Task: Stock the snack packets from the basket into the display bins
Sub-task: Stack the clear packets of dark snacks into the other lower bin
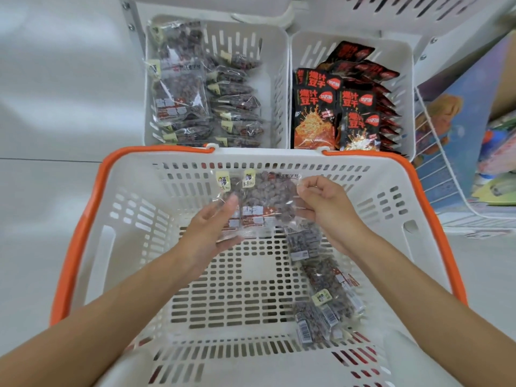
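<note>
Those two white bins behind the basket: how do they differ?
The left bin holds clear packets that show dark reddish snacks; the right bin holds black packets with red and orange print. The left bin's packets lie in loose, uneven piles; the right bin's sit in neat overlapping rows. Both bins are white slotted plastic, side by side beyond the basket.

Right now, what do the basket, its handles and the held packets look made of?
Basket: white plastic, matt, seemingly moulded, given its slotted walls. Handles: orange plastic, smooth, slightly shiny. Packets: thin clear plastic film, glossy; the dark contents show through and it catches light.
</note>
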A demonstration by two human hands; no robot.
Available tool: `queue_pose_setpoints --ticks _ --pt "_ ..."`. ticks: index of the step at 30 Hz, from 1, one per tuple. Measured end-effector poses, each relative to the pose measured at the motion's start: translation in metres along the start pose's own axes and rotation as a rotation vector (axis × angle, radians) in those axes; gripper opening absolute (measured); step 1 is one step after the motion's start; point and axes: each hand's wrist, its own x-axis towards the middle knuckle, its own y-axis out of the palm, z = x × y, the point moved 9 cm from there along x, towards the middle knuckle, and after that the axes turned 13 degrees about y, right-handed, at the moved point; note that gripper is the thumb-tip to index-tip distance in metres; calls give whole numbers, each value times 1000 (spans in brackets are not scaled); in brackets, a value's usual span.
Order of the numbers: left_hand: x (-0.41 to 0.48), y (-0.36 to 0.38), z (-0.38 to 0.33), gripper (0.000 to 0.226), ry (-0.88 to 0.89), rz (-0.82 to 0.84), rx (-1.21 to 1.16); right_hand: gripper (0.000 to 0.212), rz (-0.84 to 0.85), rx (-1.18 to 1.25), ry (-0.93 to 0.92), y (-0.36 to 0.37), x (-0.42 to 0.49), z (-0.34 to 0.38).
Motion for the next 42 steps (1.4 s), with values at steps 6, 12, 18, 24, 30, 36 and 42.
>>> queue_pose_setpoints --ticks 6,12,18,24,30,36,42 --pt "-4 0 -16 26 67 -59 70 52 143 -88 -6 19 -8 13" --pt "-20 9 -38 70 95 -8 -38 37 76 -49 50 31 -26 19" --pt "-34 12 -83 67 211 -4 -47 34 78 32 111 41 -50 43" --pt "-29 17 -132 70 275 15 -62 35 104 21 100 67 -51 82" --pt "-15 -18 -164 101 279 31 -53 51 9 -426 -206 79 -37 150" --pt "13 -23 -169 51 325 69 201 86 108 -268 -89 98 6 131" --pt "56 -31 -219 58 466 125 620 102 153 -57 -145 123 39 160"
